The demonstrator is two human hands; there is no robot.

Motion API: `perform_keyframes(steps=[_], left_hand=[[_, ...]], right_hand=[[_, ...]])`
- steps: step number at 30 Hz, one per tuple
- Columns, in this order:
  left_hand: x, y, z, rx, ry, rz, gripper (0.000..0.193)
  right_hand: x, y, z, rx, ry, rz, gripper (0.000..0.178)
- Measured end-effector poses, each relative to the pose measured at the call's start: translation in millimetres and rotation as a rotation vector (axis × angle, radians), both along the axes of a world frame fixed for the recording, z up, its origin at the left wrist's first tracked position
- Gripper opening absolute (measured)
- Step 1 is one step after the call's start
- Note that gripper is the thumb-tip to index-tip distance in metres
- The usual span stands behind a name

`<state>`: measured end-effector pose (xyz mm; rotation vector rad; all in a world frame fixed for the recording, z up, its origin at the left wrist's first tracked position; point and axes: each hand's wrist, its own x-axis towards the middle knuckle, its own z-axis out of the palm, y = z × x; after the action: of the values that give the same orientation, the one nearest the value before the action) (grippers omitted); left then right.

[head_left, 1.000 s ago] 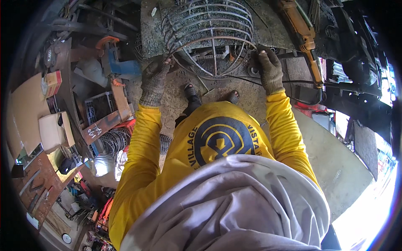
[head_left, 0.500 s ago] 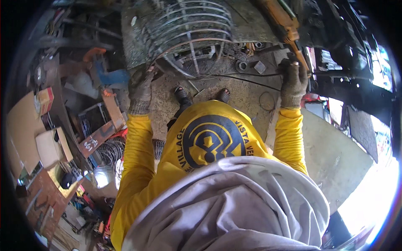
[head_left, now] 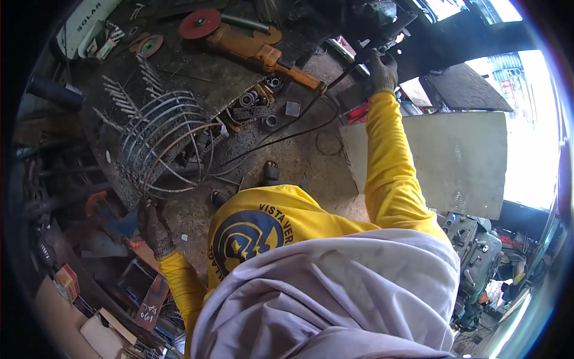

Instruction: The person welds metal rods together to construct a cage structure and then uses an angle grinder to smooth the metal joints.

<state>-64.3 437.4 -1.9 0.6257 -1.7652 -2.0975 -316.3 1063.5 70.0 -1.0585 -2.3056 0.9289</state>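
Note:
A round wire cage of curved metal rods lies on its side at the front edge of a dark metal worktable. My left hand, in a dirty knitted glove, has its fingers bent against the cage's near rim. An orange angle grinder with a red disc rests on the worktable beyond the cage. To the right of the grinder's handle, my gloved right hand is closed beside dark metal parts. What lies in its fingers is too dark to make out.
A black cable crosses the floor near my sandalled feet. Nuts and small metal pieces lie by the table edge. A large flat sheet stands at the right; cardboard boxes sit at the lower left.
The view has turned right, so the cage and grinder sit further left. My right hand has left the grinder's handle and reached out rightward. My left hand stays at the cage's rim.

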Motion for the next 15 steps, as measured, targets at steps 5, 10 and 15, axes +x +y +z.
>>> perform_keyframes(steps=[5, 10, 15], left_hand=[[0, -3, 22, -0.544, -0.212, -0.073, 0.027], [-10, 12, 27, 0.029, -0.079, 0.036, 0.025], [-1, 0, 8, -0.009, -0.068, 0.036, 0.024]], right_hand=[[-35, 12, -32, 0.199, -0.106, 0.264, 0.06], [-33, -15, -18, 0.215, -0.101, 0.027, 0.058], [-31, -27, -8, 0.333, -0.087, 0.003, 0.06]])
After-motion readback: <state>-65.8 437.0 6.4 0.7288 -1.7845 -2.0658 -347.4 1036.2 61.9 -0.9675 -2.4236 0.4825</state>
